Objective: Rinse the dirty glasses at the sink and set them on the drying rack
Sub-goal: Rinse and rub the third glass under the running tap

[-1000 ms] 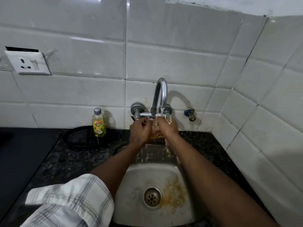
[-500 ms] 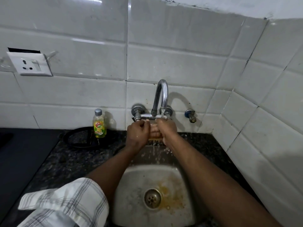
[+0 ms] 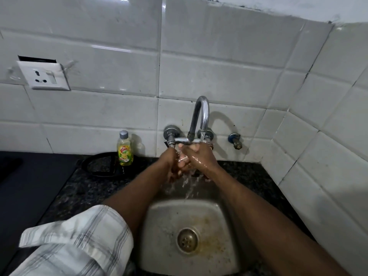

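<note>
Your left hand point(image 3: 169, 164) and right hand point(image 3: 201, 156) meet, wet, under the one tap point(image 3: 201, 112) above the sink point(image 3: 159, 220); whether they grip anything, or which way it points, cannot be told.

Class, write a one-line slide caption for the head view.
Under the running tap, left hand and right hand meet above a stained steel sink; Vim bottle nearby.

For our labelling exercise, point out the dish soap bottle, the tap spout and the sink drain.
dish soap bottle point(image 3: 124, 154), head view, on its yellow label.
tap spout point(image 3: 201, 100), head view, top of the chrome arch.
sink drain point(image 3: 187, 240), head view, middle of the strainer.
</note>
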